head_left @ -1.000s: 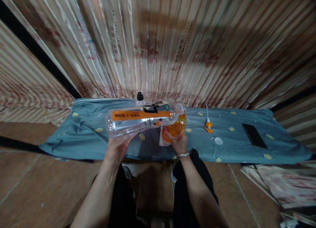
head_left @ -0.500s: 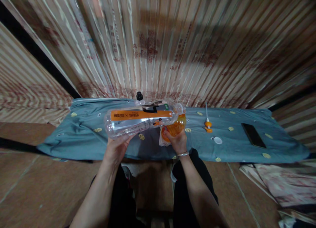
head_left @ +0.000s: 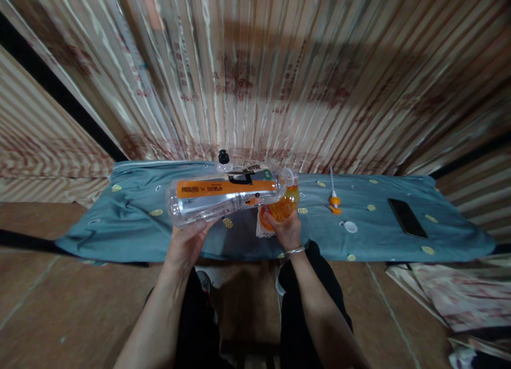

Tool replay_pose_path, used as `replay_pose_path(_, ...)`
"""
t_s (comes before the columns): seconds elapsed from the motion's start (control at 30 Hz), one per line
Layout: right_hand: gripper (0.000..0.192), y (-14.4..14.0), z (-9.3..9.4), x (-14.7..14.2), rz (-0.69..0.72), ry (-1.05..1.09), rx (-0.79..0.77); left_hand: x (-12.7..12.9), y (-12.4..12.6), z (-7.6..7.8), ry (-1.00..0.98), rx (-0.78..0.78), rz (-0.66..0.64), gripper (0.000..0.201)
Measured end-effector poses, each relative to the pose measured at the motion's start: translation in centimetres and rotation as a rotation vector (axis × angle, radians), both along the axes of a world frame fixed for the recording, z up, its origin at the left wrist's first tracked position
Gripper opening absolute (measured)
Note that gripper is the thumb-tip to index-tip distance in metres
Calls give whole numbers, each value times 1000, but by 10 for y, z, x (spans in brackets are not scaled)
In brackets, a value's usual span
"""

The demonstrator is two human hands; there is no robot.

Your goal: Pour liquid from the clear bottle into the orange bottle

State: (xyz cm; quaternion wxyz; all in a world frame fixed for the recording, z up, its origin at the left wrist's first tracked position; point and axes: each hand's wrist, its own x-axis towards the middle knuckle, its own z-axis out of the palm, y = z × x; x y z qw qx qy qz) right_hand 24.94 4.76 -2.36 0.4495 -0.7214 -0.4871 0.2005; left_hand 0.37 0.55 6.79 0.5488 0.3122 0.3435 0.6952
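Note:
My left hand (head_left: 190, 240) is closed under a large clear plastic bottle (head_left: 223, 194) with an orange and silver label. The bottle lies nearly level, its neck pointing right and slightly raised. Its mouth is at the top of a smaller bottle (head_left: 288, 205) of orange liquid; whether the two mouths touch I cannot tell. My right hand (head_left: 286, 228) grips this smaller bottle low down, with a bracelet at the wrist. Something white like folded tissue (head_left: 262, 229) shows beneath it. No liquid can be made out inside the large bottle.
A teal patterned cloth (head_left: 131, 220) covers the bench. Behind the large bottle stands a black-topped clear bottle or cap (head_left: 224, 157). To the right lie an orange pump top with a white tube (head_left: 334, 203), a white round cap (head_left: 350, 227) and a black phone (head_left: 407, 218). A pleated curtain (head_left: 255, 92) hangs behind.
The view has shifted slightly. Both hands keep their hold, and the bottles stay in almost the same place relative to each other.

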Motion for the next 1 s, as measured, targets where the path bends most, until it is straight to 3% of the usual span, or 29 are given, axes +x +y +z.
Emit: replay_pose_path(1.0,72,-1,5,0,17,6,-6,3,-2,5,1,-33,6,69)
